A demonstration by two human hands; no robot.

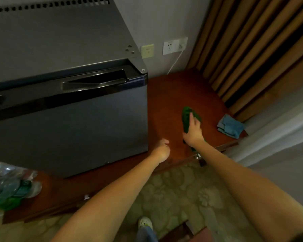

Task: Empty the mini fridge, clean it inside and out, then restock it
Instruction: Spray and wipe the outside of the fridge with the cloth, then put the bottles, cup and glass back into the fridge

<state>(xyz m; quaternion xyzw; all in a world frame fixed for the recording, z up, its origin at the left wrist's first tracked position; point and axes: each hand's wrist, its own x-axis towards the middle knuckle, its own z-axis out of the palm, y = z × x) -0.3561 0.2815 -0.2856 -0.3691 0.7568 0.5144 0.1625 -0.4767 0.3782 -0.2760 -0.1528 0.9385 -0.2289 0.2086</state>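
Observation:
The dark mini fridge [68, 119] stands on a reddish wooden cabinet top [173, 95] with its door closed. My right hand [193, 130] grips a green cloth [187, 116] that lies on the wood to the right of the fridge. Beside the fridge's lower right corner, my left hand [162, 151] is curled into a loose fist with nothing in it. A folded blue cloth [230, 126] lies near the top's right edge. Plastic bottles and green-labelled packs [9, 186] sit at the lower left in front of the fridge.
Brown curtains [252, 49] hang at the right. Wall sockets [171, 46] with a white cable sit behind the cabinet. Patterned carpet [173, 193] lies below, with my shoe [145, 223] on it. Metal drawer fittings [198, 157] show on the cabinet's front edge.

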